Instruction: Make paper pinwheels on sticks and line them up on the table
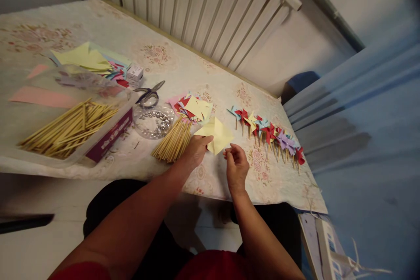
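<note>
A pale yellow paper square (218, 134), cut and partly spread into pinwheel blades, is in my left hand (197, 149), thumb over its lower left side. Just right of the paper, apart from it, is my right hand (236, 162); its fingers are curled in toward the thumb, and whatever they may hold is too small to make out. Left of my left hand lies a bundle of thin wooden sticks (172, 142). Behind that sits a pile of coloured paper pieces (193, 107). A round clear dish (154, 122) holds small shiny metal bits.
Finished pinwheels (269, 133) lie in a row at the right. Scissors (149, 95) rest behind the dish. A clear plastic box (113, 133) full of sticks (70, 129) stands left, with paper sheets (82, 59) and a small white box (134, 74) behind. A blue curtain (367, 118) hangs right.
</note>
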Demonstrator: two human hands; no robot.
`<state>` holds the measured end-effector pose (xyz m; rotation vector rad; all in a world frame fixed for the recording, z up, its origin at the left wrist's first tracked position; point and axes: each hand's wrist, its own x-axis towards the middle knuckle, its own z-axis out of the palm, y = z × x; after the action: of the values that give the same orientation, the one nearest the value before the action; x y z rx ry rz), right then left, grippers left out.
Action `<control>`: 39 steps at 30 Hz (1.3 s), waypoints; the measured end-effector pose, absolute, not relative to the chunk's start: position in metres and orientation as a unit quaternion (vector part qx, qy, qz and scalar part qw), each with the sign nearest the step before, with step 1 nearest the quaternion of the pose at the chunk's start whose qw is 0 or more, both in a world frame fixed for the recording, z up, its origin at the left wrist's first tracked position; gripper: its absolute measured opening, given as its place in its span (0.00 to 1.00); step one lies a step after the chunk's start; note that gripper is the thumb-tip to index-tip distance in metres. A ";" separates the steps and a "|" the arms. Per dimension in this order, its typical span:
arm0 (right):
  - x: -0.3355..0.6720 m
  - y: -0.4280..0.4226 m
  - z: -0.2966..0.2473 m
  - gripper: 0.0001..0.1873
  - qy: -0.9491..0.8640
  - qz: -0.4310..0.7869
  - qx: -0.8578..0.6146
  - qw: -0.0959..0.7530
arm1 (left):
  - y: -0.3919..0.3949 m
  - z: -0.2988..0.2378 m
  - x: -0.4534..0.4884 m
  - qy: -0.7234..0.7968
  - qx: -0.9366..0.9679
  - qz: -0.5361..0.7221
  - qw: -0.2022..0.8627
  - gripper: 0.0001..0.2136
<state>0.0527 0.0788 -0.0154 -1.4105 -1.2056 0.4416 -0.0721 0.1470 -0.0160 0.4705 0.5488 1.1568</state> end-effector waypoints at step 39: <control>0.026 0.104 0.014 0.09 -0.438 0.272 -0.685 0.514 | 0.138 -0.001 -0.077 0.307 0.272 0.507 0.758 0.09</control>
<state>0.0259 0.1038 0.0139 -1.6473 -1.0531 0.6550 -0.0765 0.1384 -0.0014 0.5927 0.6687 1.1041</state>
